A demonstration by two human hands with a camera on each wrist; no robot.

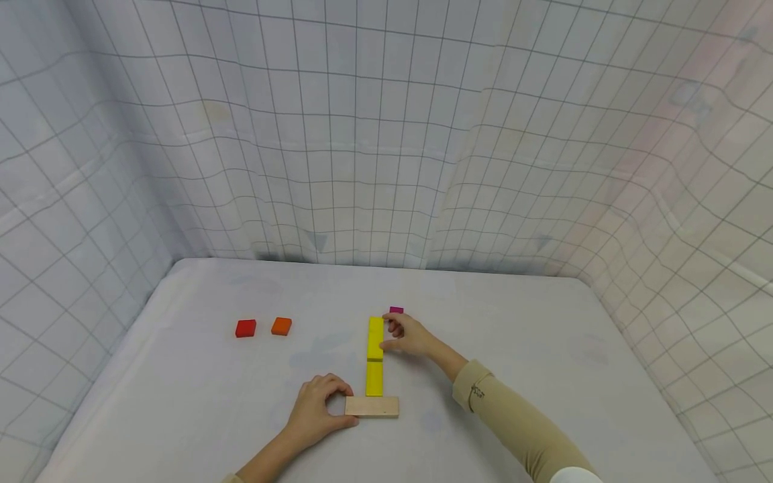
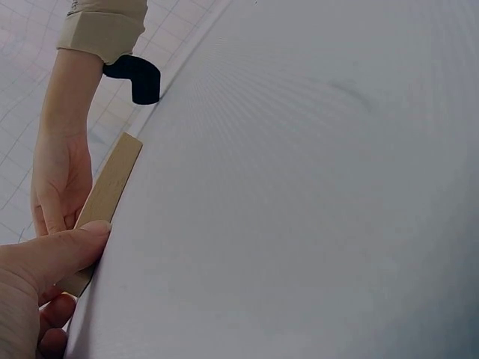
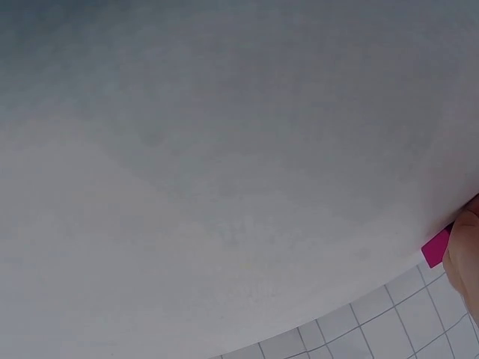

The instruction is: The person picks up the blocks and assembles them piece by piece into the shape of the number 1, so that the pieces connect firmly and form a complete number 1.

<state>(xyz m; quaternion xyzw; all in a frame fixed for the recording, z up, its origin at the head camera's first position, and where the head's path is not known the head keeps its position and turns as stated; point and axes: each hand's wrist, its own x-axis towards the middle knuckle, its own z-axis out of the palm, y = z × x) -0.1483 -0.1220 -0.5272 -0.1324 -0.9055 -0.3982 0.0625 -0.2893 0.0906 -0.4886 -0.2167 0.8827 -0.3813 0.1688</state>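
Observation:
In the head view, my left hand (image 1: 317, 409) pinches the left end of a plain wooden block (image 1: 377, 407), thumb on the near side and fingers on the far side. The left wrist view also shows the thumb pressed along this block (image 2: 112, 179). Two yellow blocks lie end to end beyond it: the nearer yellow block (image 1: 374, 380) reaches the wooden block, and the farther yellow block (image 1: 376, 339) continues the line. My right hand (image 1: 410, 335) holds the farther one with curled fingers, index at its far corner and thumb at its right side.
A magenta block (image 1: 396, 310) lies just behind the right hand, partly hidden by it. Farther left on the white-covered table (image 1: 181, 389) are a red block (image 1: 245, 328) and an orange block (image 1: 281, 326). Checked curtains (image 1: 386, 168) hang around the table.

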